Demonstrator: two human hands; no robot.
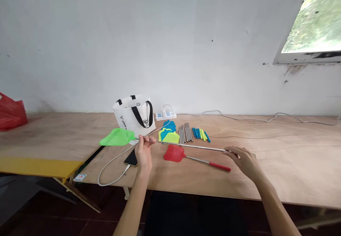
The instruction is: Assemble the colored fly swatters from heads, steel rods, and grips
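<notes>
Grip, left hand (144,154): is pinching the steel shaft of the green fly swatter (117,137) between thumb and fingertips, just behind the mesh head.
Grip, right hand (243,159): is gripping the far handle end of the same shaft, fingers curled over it, palm down.
Held item: the swatter is hanging just above the table (279,165), touching nothing else.
Long axis: is running nearly level from left to right across the body, mesh head at the left, slightly higher and farther, handle at the right.
Nearer hand: the left is sitting close to the head; the right is sitting well apart at the opposite end.
Beneath the shaft: a red fly swatter (174,153) is lying flat, head left, handle right.
Behind the shaft: loose mesh heads (169,133), bare metal rods (185,133) and coloured handle sleeves (201,134) are lying in separate groups.
Left of centre: a white tote bag (133,117) is standing upright; a phone (131,157) is lying by the left wrist, cable plugged in.
</notes>
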